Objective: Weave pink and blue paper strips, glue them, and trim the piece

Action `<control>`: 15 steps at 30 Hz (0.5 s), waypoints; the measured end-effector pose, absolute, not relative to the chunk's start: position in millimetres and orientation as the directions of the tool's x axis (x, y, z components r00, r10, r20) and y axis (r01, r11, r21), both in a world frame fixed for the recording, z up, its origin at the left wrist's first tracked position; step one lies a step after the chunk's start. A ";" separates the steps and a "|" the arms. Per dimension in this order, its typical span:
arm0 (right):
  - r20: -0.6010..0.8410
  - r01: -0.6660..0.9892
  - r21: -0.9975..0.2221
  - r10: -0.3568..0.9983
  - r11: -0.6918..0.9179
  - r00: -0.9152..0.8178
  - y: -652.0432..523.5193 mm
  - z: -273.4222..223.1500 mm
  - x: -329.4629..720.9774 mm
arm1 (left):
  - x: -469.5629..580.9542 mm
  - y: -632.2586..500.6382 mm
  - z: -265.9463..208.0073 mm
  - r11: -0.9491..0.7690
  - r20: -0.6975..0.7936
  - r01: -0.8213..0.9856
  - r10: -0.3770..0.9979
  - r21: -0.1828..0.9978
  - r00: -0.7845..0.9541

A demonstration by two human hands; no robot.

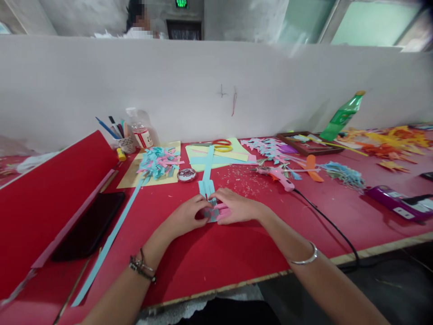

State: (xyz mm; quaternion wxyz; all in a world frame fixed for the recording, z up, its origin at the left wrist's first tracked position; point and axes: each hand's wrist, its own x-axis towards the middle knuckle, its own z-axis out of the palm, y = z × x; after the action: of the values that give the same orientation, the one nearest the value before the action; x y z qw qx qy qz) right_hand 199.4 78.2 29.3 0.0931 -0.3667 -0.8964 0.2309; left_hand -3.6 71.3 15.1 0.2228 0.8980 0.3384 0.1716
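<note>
My left hand [187,216] and my right hand [238,205] meet over the middle of the red table, fingers bent and pinched close together. Between them is a folded light-blue paper strip [206,186], whose lower part is partly covered by my fingers. Pink paper pieces [222,210] show under my right hand's fingers. Beyond the hands, a longer blue paper strip [209,164] runs away towards yellow and blue paper sheets [233,158]. Scissors [221,145] with red and yellow handles lie on those sheets.
A pink glue gun [279,176] with a black cord lies to the right. Left are a dark phone [89,225], a red board [50,203] and a bunch of paper fringe [157,162]. A green bottle [343,117] leans at the back right, beside a brown tray [291,144].
</note>
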 end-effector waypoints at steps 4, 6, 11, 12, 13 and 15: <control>-0.038 0.607 -0.492 0.682 0.623 -0.731 77.6 32.5 200.6 | -2.9 69.1 17.3 -0.687 0.126 0.496 0.643 0.530 0.755; -0.035 0.601 -0.487 0.674 0.633 -0.738 77.6 32.7 200.7 | -2.6 69.2 17.0 -0.697 0.121 0.499 0.635 0.514 0.763; -0.023 0.603 -0.454 0.668 0.656 -0.744 78.3 32.0 200.2 | -2.3 70.2 15.7 -0.717 0.113 0.492 0.614 0.494 0.781; -0.026 0.606 -0.447 0.668 0.657 -0.744 78.3 32.1 200.0 | -2.3 70.2 15.9 -0.718 0.115 0.490 0.613 0.494 0.782; -0.029 0.609 -0.442 0.668 0.659 -0.744 78.2 32.2 199.8 | -2.2 70.1 16.1 -0.718 0.116 0.490 0.613 0.494 0.781; -0.027 0.612 -0.440 0.672 0.657 -0.740 77.9 32.6 199.4 | -2.1 70.0 16.8 -0.715 0.116 0.494 0.618 0.494 0.778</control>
State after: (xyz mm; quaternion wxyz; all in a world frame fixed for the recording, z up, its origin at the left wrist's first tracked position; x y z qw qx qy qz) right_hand 199.4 77.9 32.6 0.0693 -0.3536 -0.9076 0.2155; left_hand -2.1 70.0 16.8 0.2240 0.9158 0.3036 0.1376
